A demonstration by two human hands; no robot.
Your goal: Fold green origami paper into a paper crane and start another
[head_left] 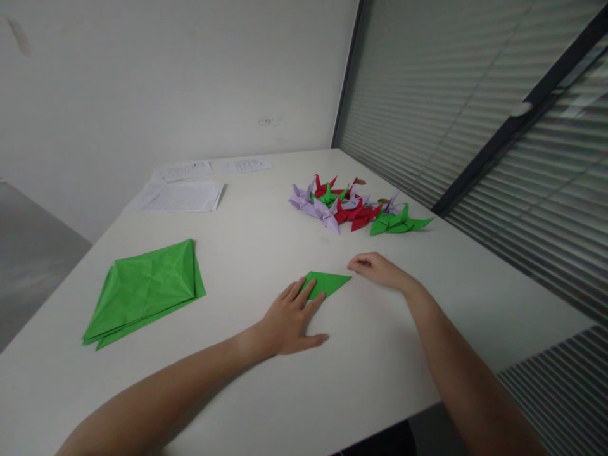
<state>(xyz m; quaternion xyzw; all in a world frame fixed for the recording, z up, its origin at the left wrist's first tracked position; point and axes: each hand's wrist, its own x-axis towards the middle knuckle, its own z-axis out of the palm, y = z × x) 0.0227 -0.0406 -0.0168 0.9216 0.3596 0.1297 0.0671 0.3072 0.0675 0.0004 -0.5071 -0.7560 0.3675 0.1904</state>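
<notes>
A small piece of green origami paper [335, 281], folded to a narrow point on its right, lies flat on the white table. My left hand [293, 320] rests on its left part, palm down with fingers spread and thumb stretched out. The fingers hide that end of the paper. Just beyond the paper's pointed tip is my right hand [377, 269], its fingers curled in and the thumb close to the index finger. Nothing shows between them, and whether they touch the tip is hard to see.
A stack of creased green paper sheets [152, 282] lies at left. Behind my right hand sits a cluster of folded paper cranes, purple [327, 214], red [361, 214] and green [399, 221]. Printed papers [183, 196] lie by the wall. A window with blinds [451, 95] borders the right.
</notes>
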